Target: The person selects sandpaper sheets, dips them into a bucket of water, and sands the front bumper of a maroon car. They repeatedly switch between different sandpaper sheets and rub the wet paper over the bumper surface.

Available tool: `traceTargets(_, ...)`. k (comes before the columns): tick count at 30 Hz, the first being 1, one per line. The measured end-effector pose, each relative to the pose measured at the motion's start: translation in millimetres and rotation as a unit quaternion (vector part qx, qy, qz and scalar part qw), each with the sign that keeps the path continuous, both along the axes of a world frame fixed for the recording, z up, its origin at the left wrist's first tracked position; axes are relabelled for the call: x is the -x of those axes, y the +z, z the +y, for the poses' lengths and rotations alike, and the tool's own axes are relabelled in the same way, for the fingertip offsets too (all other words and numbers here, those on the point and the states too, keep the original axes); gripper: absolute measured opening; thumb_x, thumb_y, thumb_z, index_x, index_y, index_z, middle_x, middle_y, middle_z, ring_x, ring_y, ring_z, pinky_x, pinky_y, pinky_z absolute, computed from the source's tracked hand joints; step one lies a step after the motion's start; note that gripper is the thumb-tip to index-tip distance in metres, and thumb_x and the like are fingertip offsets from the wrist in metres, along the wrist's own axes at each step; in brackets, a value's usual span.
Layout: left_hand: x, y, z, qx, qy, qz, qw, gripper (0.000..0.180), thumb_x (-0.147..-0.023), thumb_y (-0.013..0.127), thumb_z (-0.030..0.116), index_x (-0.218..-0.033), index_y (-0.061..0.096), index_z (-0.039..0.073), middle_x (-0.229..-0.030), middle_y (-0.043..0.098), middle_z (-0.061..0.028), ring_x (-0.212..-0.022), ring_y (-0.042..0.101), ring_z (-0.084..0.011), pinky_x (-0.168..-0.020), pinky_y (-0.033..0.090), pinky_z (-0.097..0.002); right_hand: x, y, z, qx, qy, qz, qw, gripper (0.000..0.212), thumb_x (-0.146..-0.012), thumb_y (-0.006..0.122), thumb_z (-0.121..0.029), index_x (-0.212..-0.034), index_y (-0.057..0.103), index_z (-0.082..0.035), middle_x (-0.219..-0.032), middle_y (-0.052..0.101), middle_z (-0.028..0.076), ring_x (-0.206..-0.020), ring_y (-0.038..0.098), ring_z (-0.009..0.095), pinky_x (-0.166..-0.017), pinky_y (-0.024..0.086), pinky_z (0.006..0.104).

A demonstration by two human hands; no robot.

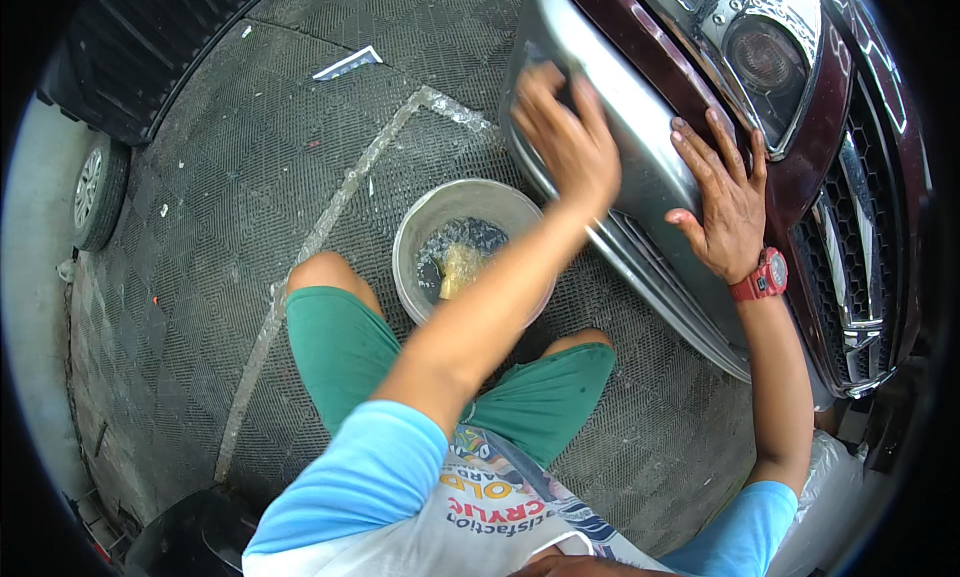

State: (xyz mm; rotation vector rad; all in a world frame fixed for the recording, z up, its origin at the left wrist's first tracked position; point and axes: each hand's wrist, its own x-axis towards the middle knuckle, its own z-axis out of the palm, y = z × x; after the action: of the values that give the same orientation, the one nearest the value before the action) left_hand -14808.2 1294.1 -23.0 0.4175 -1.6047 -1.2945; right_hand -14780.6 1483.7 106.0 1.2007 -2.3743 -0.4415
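My left hand (570, 142) is against the grey, unpainted-looking corner of a car bumper (640, 107). Its fingers are bent and slightly blurred. Something small and dark shows between thumb and fingers, too unclear to name. My right hand (725, 202), with a red watch (765, 275) on its wrist, lies flat on the same bumper, fingers spread, just below the headlight (765, 57). Under my left forearm stands a grey bucket (408, 247) between my knees. Sudsy water and a yellowish, wet-looking bundle (460, 267) are in it; my forearm hides part of the bucket.
The car's dark red body and honeycomb grille (860, 207) rise at the right. A textured dark mat floor (200, 307) carries a pale worn line. Farther off lie a white strip (347, 63), a wheel (100, 194) and a large black ribbed panel (150, 47).
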Motion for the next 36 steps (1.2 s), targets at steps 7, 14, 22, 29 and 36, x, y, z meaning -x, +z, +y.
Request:
traceTargets(7,46.1,15.3,-64.7,-0.024,-0.055,-0.036,0.998,0.044,-0.115,0.057,0.039,-0.137,0.051,0.001,-0.134,0.061,-0.0292,-0.126,0.057,-0.0472,-0.111,0.043,-0.0563,-2.9,0.7,2.9,-0.002,-0.013,-0.002,1.000,0.094,-0.100,0.033,-0.086,-0.168,0.047,-0.022,-0.168,0.056,0.002,-0.168,0.031,0.027,-0.139,0.003,0.0610)
traceTargets(14,-9.4,-25.7,8.6,0.076,-0.008,0.050,0.996,0.043,-0.114,0.059,0.031,-0.143,0.048,0.002,-0.146,0.053,-0.0284,-0.138,0.050,-0.0460,-0.119,0.035,-0.0607,-2.5,-4.2,-0.5,0.001,-0.006,-0.004,1.000,0.092,-0.101,0.037,-0.084,-0.168,0.046,-0.022,-0.169,0.055,0.002,-0.168,0.031,0.027,-0.139,0.004,0.0606)
traceTargets(22,79.3,15.4,-101.1,-0.044,-0.088,-0.053,0.994,0.050,-0.115,0.056,0.043,-0.137,0.051,-0.001,-0.139,0.061,-0.0318,-0.133,0.056,-0.0498,-0.114,0.044,-0.0571,0.1,-1.2,-5.2,0.000,-0.006,0.000,1.000,0.093,-0.102,0.036,-0.085,-0.169,0.045,-0.022,-0.168,0.056,0.002,-0.168,0.032,0.027,-0.139,0.003,0.0601)
traceTargets(29,4.8,-14.3,-9.2,0.115,-0.020,0.069,0.991,0.041,-0.112,0.063,0.028,-0.142,0.049,0.005,-0.149,0.052,-0.0271,-0.141,0.049,-0.0470,-0.117,0.034,-0.0618,-3.1,-4.3,4.1,-0.008,-0.017,0.003,1.000,0.094,-0.101,0.036,-0.086,-0.169,0.044,-0.022,-0.168,0.056,0.002,-0.168,0.032,0.027,-0.139,0.004,0.0596)
traceTargets(36,18.1,0.9,-17.3,0.057,0.028,0.028,0.998,0.039,-0.115,0.059,0.032,-0.138,0.051,0.002,-0.145,0.057,-0.0288,-0.138,0.051,-0.0469,-0.120,0.034,-0.0611,0.6,-8.6,-1.1,0.004,-0.010,0.003,1.000,0.095,-0.099,0.037,-0.087,-0.170,0.044,-0.023,-0.167,0.058,0.002,-0.168,0.032,0.026,-0.139,0.003,0.0584)
